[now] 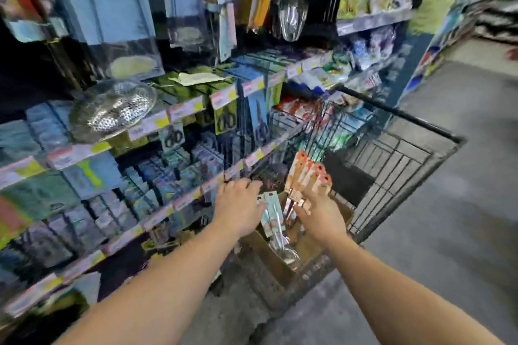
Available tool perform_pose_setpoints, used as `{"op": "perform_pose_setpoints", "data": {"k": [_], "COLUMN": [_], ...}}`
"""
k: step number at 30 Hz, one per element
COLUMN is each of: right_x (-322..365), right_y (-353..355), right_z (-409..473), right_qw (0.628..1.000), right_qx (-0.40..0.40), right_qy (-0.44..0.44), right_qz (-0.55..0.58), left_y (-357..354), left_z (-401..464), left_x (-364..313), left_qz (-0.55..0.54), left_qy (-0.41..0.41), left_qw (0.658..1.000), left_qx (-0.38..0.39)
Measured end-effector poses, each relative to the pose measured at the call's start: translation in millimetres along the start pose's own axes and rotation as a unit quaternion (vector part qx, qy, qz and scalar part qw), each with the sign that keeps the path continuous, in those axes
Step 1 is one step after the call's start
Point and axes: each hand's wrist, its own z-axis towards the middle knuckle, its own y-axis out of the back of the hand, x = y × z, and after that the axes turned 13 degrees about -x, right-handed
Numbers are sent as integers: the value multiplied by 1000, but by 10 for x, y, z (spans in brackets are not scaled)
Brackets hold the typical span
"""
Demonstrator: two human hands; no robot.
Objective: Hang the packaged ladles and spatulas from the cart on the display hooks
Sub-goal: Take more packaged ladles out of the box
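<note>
A black wire cart (392, 159) stands against the shelving, with a brown cardboard box (269, 252) in its near end. My right hand (319, 218) grips a fanned bunch of packaged utensils (308, 173) with orange-topped cards, held upright above the box. My left hand (238, 204) rests on a pair of pale blue-carded packaged utensils (270, 210) that stick up out of the box; whether its fingers close around them is unclear. Metal ladles and spoons (291, 14) hang from hooks at the top centre. The picture is blurred.
Shelves (173, 112) with price tags and packed goods fill the left side. A perforated steel strainer (112, 109) lies on a shelf edge at the left. Packaged scissors (225, 120) hang mid-shelf. Grey aisle floor (448, 232) stretches to the right of the cart.
</note>
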Motion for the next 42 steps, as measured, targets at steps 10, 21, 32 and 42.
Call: {"op": "perform_pose_setpoints", "data": {"k": [10, 21, 32, 42], "right_x": [-362, -1088, -1450, -1388], "right_y": [-885, -2295, -3370, -2814], "right_z": [1050, 1430, 1536, 1779], "right_qw": [985, 943, 923, 940], "right_qx": [85, 247, 315, 260], "right_qy": [-148, -217, -219, -204], "right_qz": [37, 47, 12, 78], "left_y": [-1276, -2507, -3160, -3052], "left_z": [1169, 1251, 1166, 1217], "left_x": [369, 512, 663, 433], "left_qz": [-51, -50, -48, -89], "left_qy": [-5, 43, 72, 75], "left_qw": [994, 980, 978, 969], "left_qx": [96, 190, 189, 220]}}
